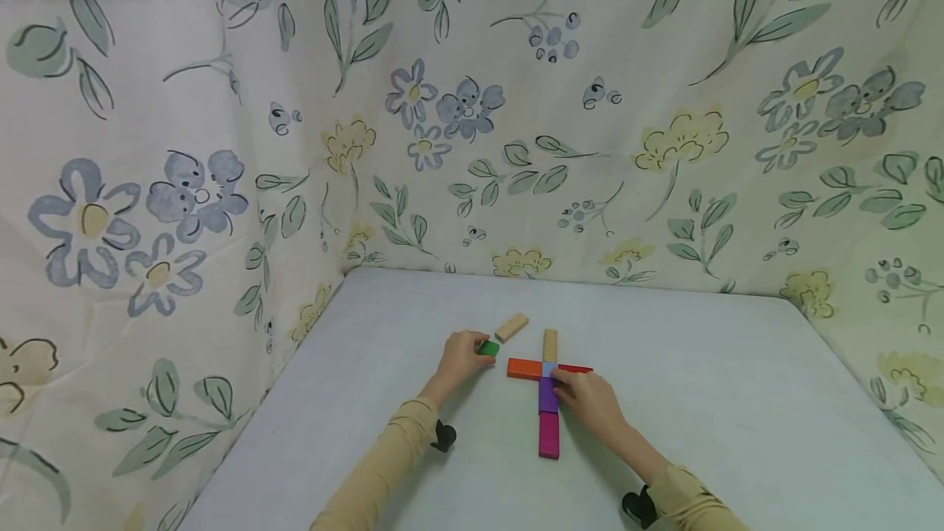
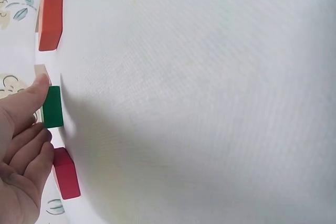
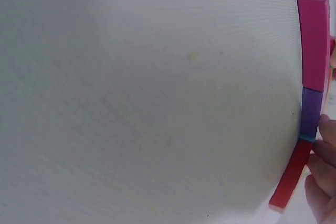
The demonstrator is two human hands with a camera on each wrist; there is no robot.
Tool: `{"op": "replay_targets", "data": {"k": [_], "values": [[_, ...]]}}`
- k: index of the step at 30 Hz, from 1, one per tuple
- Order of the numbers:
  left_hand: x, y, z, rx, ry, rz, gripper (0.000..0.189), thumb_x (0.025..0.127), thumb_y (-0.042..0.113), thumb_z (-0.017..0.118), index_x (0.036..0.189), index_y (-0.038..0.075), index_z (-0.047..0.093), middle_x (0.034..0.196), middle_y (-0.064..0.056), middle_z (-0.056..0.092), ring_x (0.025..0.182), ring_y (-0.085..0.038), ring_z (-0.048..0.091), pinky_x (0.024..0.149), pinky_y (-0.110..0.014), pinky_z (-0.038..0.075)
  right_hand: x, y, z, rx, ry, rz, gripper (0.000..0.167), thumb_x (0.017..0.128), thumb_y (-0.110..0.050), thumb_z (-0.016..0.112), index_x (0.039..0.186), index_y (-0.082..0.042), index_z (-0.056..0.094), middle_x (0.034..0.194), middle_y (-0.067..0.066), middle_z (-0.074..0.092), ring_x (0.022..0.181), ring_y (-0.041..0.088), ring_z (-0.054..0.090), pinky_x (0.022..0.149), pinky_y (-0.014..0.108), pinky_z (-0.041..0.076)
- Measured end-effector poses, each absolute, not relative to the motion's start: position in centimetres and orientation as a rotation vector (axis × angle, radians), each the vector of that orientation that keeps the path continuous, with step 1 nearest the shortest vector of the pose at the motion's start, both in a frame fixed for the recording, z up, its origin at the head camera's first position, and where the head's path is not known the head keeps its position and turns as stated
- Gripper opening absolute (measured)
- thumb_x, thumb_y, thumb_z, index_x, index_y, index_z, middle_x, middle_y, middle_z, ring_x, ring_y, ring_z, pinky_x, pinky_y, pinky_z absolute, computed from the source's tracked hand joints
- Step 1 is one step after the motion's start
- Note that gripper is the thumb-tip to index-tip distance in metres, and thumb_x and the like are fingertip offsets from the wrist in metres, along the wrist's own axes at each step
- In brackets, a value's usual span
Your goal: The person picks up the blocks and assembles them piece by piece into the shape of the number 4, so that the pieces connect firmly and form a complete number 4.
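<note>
My left hand (image 1: 462, 355) pinches a small green block (image 1: 489, 347) between thumb and fingers; in the left wrist view the green block (image 2: 53, 107) stands at the thumb tip. A pinkish-red block (image 2: 66, 173) is right at the lower fingers there, hidden by the hand in the head view. My right hand (image 1: 592, 400) rests its fingertips on the middle of a cross of blocks, at the light blue block (image 1: 548, 369). Around that lie an orange block (image 1: 524, 369), a red block (image 1: 577, 368), a plain wooden block (image 1: 550, 345) and a purple block (image 1: 548, 396).
A magenta block (image 1: 549, 435) extends the cross toward me, end to end with the purple one. Another plain wooden block (image 1: 512, 327) lies slanted beyond the green one. The white table (image 1: 701, 367) meets a floral cloth (image 1: 516, 187) behind and at the left.
</note>
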State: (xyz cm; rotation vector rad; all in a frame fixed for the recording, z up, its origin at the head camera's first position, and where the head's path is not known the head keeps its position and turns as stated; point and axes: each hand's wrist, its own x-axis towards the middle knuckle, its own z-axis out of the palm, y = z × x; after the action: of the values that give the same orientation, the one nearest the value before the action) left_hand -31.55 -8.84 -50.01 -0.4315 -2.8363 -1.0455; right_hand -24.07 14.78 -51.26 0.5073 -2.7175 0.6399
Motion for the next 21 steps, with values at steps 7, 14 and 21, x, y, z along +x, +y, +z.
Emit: {"op": "replay_targets", "data": {"k": [7,14,21], "values": [[-31.49,-8.71,-50.22,-0.441,-2.826,-0.984,0.041,0.072,0.012,0.081,0.108,-0.003,0.069,0.106,-0.016,0.071,0.096,-0.027,0.065,0.08,-0.037,0.051,-24.01,14.76,-51.25,0.514,-2.709,0.642,0.021,0.076,-0.006,0.076,0.097,-0.007,0.073,0.084,0.003,0.074,0.066,0.011,0.064,0.059,0.024,0.051],[-31.24,-8.6,-50.32,-0.445,-2.807,-0.978,0.037,0.073,0.011,0.08,0.106,-0.003,0.07,0.102,-0.015,0.072,0.094,-0.026,0.065,0.08,-0.036,0.051,-23.98,14.7,-51.31,0.513,-2.711,0.637,0.021,0.076,-0.006,0.076,0.097,-0.007,0.073,0.085,0.004,0.074,0.071,0.016,0.068,0.061,0.028,0.053],[-31.1,-8.65,-50.28,-0.464,-2.768,-1.0,0.037,0.072,0.01,0.081,0.104,-0.004,0.071,0.1,-0.015,0.072,0.093,-0.027,0.066,0.079,-0.036,0.052,-23.91,14.68,-51.21,0.512,-2.708,0.639,0.022,0.076,-0.006,0.076,0.098,-0.007,0.073,0.086,0.005,0.074,0.072,0.016,0.068,0.062,0.029,0.054]]}}
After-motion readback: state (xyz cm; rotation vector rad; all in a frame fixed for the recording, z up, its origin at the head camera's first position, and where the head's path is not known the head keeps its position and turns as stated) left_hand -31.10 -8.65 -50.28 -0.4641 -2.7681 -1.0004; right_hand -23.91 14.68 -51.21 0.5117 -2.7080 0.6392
